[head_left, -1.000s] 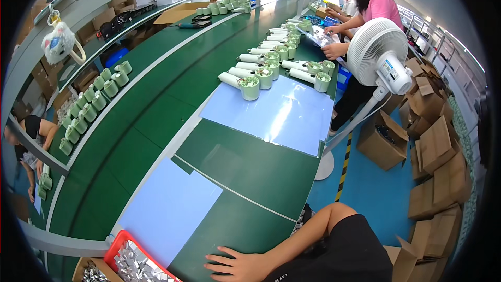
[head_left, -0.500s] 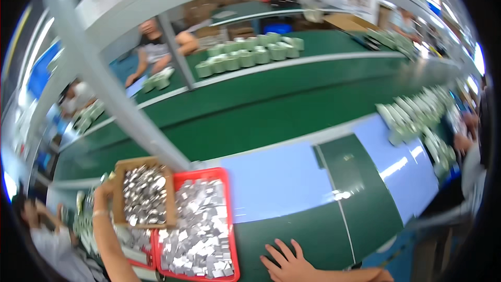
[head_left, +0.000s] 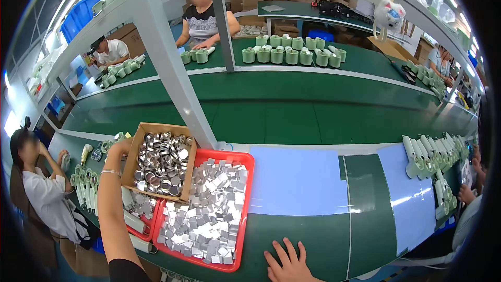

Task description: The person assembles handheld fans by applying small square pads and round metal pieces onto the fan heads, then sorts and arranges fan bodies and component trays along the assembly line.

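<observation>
The left hand (head_left: 120, 147), out of view a second earlier, is now at the left edge of a near-left cardboard box (head_left: 191, 167), within reach of its round metal parts (head_left: 162, 162) (its grip cannot be told), while the right hand (head_left: 289, 266) rests fingers apart on the near tabletop (head_left: 323, 240).

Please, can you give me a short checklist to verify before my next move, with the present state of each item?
1. Right hand free: ok, fingers spread on the green table.
2. Left hand grip: cannot tell, fingers partly hidden beside the box.
3. Box upright, round metal parts inside: ok.
4. Box apart from red tray in view: not ok, it overlaps the tray's corner.
5. Blue sheet beside tray flat: ok.
</observation>
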Action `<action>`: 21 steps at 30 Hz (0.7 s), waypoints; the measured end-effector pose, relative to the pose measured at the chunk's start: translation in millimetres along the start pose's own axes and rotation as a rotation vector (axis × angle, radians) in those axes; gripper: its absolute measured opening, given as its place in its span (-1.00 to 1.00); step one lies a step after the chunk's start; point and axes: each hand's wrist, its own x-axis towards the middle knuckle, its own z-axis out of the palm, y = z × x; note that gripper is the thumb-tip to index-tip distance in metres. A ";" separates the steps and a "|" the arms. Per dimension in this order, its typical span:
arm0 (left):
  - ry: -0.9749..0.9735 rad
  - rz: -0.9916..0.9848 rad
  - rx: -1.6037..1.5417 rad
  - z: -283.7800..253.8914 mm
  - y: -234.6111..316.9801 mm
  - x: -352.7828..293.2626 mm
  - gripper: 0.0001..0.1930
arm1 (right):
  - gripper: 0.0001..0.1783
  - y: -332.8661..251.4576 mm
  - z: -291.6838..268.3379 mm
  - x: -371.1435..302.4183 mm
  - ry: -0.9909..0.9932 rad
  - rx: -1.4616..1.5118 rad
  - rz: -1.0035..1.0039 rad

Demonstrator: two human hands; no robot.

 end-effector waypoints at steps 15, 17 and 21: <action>-0.027 -0.144 0.019 -1.4 2.9 13.2 -0.50 | -0.46 -1.3 -0.3 0.9 -0.008 -0.006 0.035; 0.000 -0.135 0.005 -2.4 1.1 9.9 -0.52 | -0.47 -1.3 -1.0 1.8 -0.006 -0.002 0.033; 0.003 -0.150 0.032 -6.6 2.8 5.8 -0.52 | -0.47 -0.9 -0.5 1.0 0.004 0.010 0.028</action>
